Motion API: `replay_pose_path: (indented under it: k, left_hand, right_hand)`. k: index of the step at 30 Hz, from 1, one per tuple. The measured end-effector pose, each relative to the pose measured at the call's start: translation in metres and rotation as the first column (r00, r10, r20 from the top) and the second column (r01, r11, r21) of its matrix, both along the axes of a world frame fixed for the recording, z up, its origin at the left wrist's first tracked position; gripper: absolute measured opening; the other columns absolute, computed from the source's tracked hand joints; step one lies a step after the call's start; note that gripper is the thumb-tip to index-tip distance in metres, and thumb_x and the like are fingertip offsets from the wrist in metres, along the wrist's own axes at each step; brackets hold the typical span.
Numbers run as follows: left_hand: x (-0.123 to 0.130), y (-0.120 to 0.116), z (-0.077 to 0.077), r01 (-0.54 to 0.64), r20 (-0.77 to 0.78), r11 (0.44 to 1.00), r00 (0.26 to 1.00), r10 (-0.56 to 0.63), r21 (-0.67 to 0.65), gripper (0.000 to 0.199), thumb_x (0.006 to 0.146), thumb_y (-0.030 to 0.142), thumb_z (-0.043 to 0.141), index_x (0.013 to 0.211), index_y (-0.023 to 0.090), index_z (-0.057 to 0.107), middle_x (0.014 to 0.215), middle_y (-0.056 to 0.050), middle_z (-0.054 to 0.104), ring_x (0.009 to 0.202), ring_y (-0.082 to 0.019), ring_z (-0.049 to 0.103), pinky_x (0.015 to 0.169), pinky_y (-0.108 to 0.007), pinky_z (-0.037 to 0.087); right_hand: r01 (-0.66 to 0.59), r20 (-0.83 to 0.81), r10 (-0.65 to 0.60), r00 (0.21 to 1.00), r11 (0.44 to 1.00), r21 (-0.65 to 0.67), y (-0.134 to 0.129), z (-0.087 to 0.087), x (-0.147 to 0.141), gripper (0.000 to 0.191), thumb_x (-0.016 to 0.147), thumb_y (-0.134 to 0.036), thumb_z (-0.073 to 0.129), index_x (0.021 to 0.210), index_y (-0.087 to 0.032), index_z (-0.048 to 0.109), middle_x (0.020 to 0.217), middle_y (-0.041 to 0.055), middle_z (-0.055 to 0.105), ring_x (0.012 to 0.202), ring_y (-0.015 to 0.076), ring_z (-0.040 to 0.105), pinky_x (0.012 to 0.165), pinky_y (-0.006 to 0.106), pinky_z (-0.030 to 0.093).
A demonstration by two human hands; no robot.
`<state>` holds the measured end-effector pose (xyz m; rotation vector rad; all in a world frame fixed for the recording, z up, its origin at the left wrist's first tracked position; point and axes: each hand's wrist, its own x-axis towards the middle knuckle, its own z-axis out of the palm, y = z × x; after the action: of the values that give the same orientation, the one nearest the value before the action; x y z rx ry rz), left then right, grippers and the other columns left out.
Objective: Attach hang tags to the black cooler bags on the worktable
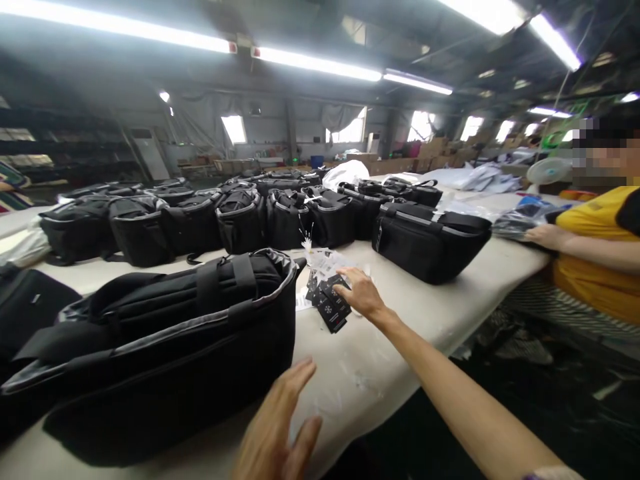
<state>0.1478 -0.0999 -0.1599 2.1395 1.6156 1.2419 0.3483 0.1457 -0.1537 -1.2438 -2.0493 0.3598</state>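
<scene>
My right hand (pixel 364 293) reaches over a loose pile of black hang tags (pixel 330 308) printed with a white snowflake. Its fingers are stretched forward, with the fingertips at the edge of the pile. White paper labels (pixel 327 262) and a bunch of white tag fasteners (pixel 307 245) lie just behind the tags. My left hand (pixel 280 427) hovers near the table's front edge with thumb and fingers apart, holding nothing. Close to it on the left stands a large black bag (pixel 185 360) with grey-lined edging and black straps on top.
Several similar black bags (pixel 240 223) stand in rows behind, and another black bag (pixel 430 243) sits at the right of the pale table (pixel 390 360). On the right, a person in a yellow top (pixel 595 227) rests a hand by plastic-wrapped items (pixel 525 217). A fan (pixel 549 171) stands beyond.
</scene>
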Motion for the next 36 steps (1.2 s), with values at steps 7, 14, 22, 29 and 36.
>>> replay_pose_path:
  k: [7,14,22,29,36]
  left_hand:
    - [0.068,0.182,0.009,-0.284,0.463,0.910,0.790,0.401,-0.304,0.061,0.082,0.010,0.055,0.142,0.008,0.044,0.151,-0.019,0.044,0.143,-0.028,0.037,0.120,-0.040,0.032]
    - [0.055,0.280,0.011,-0.481,0.507,0.809,0.631,0.588,-0.339,0.034,0.094,0.013,0.049,0.128,0.014,0.056,0.131,-0.017,0.062,0.127,-0.027,0.056,0.106,-0.043,0.045]
    - [0.047,0.301,-0.010,-0.426,0.470,0.848,0.706,0.529,-0.315,0.012,0.090,0.014,0.060,0.101,0.015,0.065,0.100,-0.005,0.072,0.094,-0.017,0.068,0.088,-0.032,0.051]
    - [0.047,0.292,-0.020,-0.433,0.358,0.837,0.763,0.538,-0.335,0.009,0.086,0.022,0.062,0.076,0.022,0.063,0.079,-0.001,0.071,0.081,-0.020,0.066,0.081,-0.031,0.045]
    - [0.054,0.285,-0.003,-0.455,0.391,0.867,0.774,0.498,-0.204,0.011,0.093,0.025,0.049,0.086,0.022,0.056,0.085,-0.001,0.067,0.085,-0.018,0.065,0.081,-0.028,0.047]
  right_hand:
    - [0.004,0.046,-0.005,0.999,1.000,0.016,0.074,-0.006,-0.028,0.036,0.084,-0.033,0.069,0.117,-0.020,0.070,0.130,0.0124,0.064,0.126,0.0290,0.053,0.111,0.045,0.033]
    - [0.023,-0.055,-0.021,0.998,0.999,0.023,0.110,0.003,-0.058,0.032,0.090,-0.022,0.056,0.119,-0.020,0.069,0.127,0.0113,0.065,0.122,0.0246,0.055,0.108,0.037,0.036]
    - [-0.260,-0.093,0.246,0.965,0.946,-0.195,0.135,0.011,-0.063,0.009,0.071,-0.025,0.073,0.078,-0.021,0.077,0.075,-0.0005,0.073,0.076,0.0177,0.066,0.069,0.023,0.046]
    - [-0.318,-0.346,0.212,0.914,0.904,-0.286,0.138,0.004,-0.035,0.029,0.075,-0.037,0.068,0.089,-0.013,0.076,0.082,0.0048,0.074,0.072,0.0170,0.064,0.064,0.025,0.047]
    - [-0.320,-0.528,0.141,0.838,0.910,-0.264,0.132,-0.008,-0.023,0.036,0.071,-0.046,0.070,0.085,-0.013,0.073,0.083,0.0063,0.073,0.073,0.0189,0.063,0.069,0.030,0.049]
